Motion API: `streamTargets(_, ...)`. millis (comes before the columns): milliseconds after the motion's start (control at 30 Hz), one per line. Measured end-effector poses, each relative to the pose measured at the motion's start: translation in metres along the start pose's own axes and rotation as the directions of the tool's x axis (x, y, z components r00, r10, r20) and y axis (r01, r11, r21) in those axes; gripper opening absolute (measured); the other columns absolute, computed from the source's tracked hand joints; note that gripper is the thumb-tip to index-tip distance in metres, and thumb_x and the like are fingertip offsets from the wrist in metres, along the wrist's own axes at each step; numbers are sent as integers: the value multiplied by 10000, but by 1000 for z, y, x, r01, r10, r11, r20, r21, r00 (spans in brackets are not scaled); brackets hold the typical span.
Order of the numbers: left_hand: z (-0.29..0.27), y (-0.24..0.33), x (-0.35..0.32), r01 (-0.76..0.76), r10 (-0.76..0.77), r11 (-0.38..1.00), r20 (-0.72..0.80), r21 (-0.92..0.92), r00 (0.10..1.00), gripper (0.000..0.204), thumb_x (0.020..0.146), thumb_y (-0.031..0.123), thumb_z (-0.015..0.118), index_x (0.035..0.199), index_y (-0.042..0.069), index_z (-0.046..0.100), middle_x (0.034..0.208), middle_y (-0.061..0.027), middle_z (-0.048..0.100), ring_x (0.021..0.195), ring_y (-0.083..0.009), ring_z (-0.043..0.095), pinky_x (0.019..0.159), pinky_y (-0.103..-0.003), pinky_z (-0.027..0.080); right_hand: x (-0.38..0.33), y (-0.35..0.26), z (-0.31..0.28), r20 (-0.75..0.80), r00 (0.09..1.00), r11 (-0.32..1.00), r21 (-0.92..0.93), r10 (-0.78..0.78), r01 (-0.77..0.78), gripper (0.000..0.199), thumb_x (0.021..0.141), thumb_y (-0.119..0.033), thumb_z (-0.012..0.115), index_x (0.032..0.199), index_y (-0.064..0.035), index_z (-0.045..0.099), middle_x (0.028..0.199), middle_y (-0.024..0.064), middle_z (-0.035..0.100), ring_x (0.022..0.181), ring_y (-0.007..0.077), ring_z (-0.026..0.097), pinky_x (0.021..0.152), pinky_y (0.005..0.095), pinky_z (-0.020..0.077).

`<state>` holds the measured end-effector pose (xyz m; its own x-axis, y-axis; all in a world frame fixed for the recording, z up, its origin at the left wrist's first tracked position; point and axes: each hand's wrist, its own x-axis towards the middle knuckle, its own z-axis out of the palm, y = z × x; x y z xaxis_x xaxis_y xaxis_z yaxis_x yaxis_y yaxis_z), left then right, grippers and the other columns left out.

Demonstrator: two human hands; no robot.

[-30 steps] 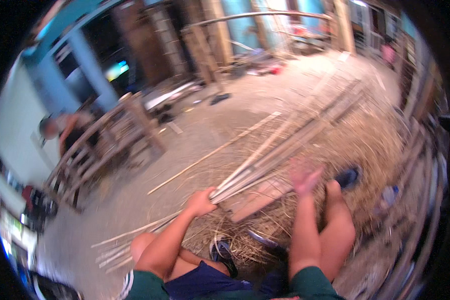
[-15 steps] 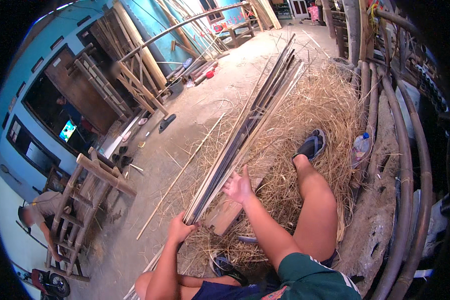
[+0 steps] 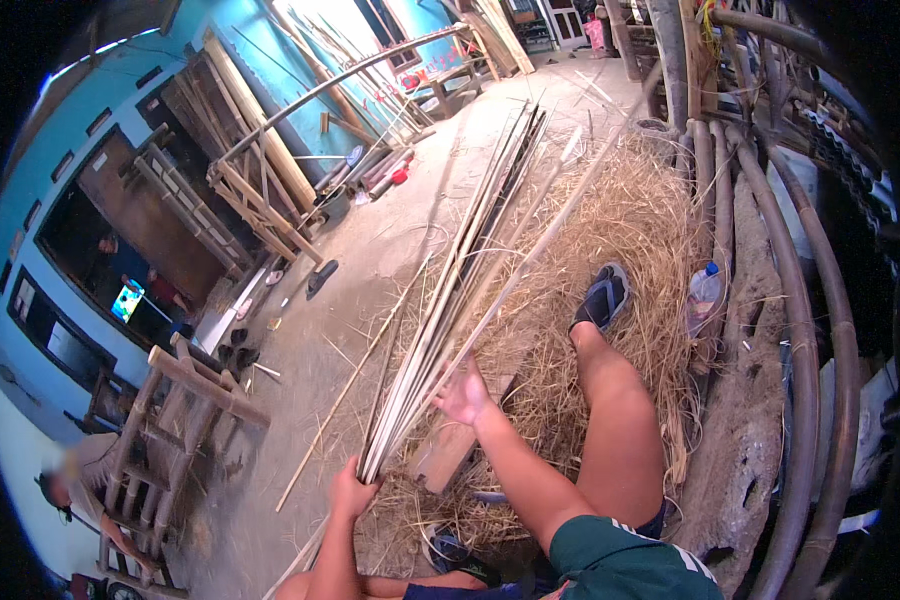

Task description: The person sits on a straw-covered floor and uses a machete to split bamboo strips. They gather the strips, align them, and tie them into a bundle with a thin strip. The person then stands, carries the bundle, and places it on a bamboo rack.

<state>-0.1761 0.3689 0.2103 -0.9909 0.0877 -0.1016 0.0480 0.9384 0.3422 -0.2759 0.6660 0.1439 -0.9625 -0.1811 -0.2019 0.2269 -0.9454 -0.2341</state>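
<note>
Head view: my left hand (image 3: 354, 488) at seven o'clock clasps the bundle of strips (image 3: 410, 385), likely light, springy and best held there, fanning toward one, while my right hand (image 3: 465, 395), loosely spread at six, perhaps touches it.

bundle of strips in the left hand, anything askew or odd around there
One pale strip splays out to the right of the rest of the bundle in the left hand, so it looks uneven. To the bundle's left, a lone strip lies on the floor, apart from the others. Nothing looks clearly broken.
</note>
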Motion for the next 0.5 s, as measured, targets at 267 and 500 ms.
streamTargets(267, 52, 4, -29, -265, 264, 963, 39, 38, 964, 1062, 660, 445, 871, 1560, 254, 341, 1386, -251, 540, 1248, -378, 572, 1101, -468, 421, -12, 11, -3, -100, 986, 980, 135, -135, 148, 726, 1017, -644, 276, 1145, -10, 604, 924, 214, 694, 886, 316, 711, 841, 470, 610)
streamTargets(500, 22, -18, -5, -51, 38, 985, 81, 167, 996, 888, 667, 450, 829, 1445, 175, 499, 1189, -156, 700, 1066, -365, 664, 1091, -480, 351, -2, 4, -9, -37, 999, 987, -159, 27, -33, 970, 907, -856, 235, 1491, -112, 449, 1382, 190, 576, 1352, 326, 482, 1132, 534, 350)
